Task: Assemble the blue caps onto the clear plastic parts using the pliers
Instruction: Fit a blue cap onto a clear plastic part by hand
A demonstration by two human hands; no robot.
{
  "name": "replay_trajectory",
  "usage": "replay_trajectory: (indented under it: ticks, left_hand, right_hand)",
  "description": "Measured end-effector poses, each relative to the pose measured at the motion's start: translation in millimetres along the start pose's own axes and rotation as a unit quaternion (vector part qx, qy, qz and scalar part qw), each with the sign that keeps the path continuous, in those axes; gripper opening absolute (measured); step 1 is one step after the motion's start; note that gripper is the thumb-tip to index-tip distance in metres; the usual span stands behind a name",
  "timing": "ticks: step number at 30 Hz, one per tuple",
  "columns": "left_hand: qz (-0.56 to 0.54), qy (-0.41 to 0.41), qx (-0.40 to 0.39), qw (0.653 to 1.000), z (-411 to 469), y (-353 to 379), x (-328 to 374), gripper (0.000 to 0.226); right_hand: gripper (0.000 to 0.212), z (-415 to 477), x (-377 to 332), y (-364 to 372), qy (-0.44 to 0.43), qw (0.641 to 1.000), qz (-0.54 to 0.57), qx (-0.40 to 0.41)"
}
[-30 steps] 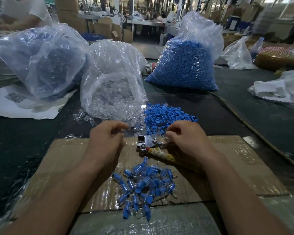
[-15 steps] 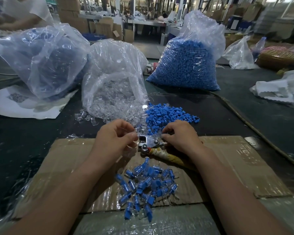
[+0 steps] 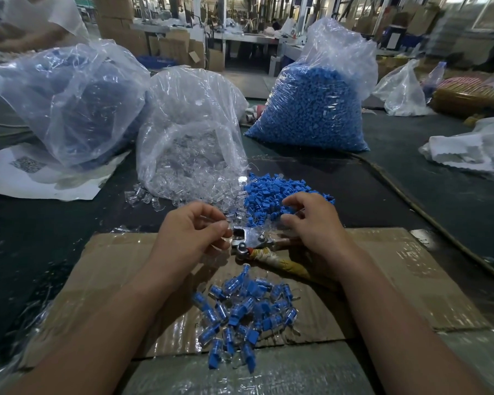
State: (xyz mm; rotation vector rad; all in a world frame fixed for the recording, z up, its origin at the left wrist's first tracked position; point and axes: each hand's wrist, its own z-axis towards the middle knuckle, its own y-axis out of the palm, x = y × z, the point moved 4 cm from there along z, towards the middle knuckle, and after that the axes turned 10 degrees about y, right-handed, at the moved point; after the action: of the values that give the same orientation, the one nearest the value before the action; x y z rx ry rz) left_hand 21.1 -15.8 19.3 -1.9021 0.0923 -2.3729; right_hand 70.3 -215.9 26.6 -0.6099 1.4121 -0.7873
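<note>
Left grip (image 3: 193,232) pinches a clear part (image 3: 229,220) against the pliers (image 3: 247,242) at center. Right grip (image 3: 311,218), fingers spread loose, rests on the blue caps (image 3: 268,192) at one o'clock.

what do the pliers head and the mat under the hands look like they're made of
Pliers head: looks like bare polished metal, silvery with bright glints and round rivets. Mat: brown corrugated cardboard, apparently covered in clear tape or film, judging by shiny wrinkled reflections over the dull brown.
</note>
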Motion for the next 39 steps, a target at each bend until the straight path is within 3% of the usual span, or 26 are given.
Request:
replay_trajectory:
  ticks: [5, 8, 12, 21, 27, 32, 35, 39]
  left_hand:
    - [0.0, 0.001, -0.003, 1.0, -1.4, 0.4, 2.8, 0.01]
    - [-0.002, -0.004, -0.003, 1.0, -1.5, 0.0, 2.4, 0.008]
    - [0.01, -0.003, -0.004, 1.0, -3.1, 1.8, 2.1, 0.005]
    - [0.036, 0.013, -0.002, 0.999, -4.6, 5.1, 5.0, 0.009]
    - [0.037, 0.027, -0.012, 0.999, -5.6, 8.5, 8.2, 0.012]
    - [0.075, 0.073, -0.018, 0.994, -8.2, 9.8, 13.8, 0.015]
    - [0.093, 0.095, -0.031, 0.991, -10.7, 12.0, 17.2, 0.018]
    - [0.033, 0.078, -0.031, 0.996, -7.7, 10.4, 16.6, 0.017]
  right_hand:
    - [0.02, -4.3, -1.2, -1.4, 0.005, 1.0, 0.013, -0.007]
    - [0.013, -10.7, -5.1, -8.0, 0.007, 0.992, 0.124, 0.005]
    - [0.023, -26.8, -19.5, -10.6, -0.026, 0.972, 0.232, -0.017]
    - [0.03, -55.4, -51.5, 3.3, -0.141, 0.964, 0.222, -0.031]
    - [0.03, -55.1, -51.3, 4.5, -0.148, 0.968, 0.201, -0.023]
    - [0.01, -55.4, -52.7, 9.3, -0.154, 0.972, 0.174, -0.032]
    - [0.008, -54.0, -51.5, 8.5, -0.152, 0.971, 0.183, -0.033]
    - [0.014, -54.4, -52.6, 8.5, -0.167, 0.965, 0.195, -0.049]
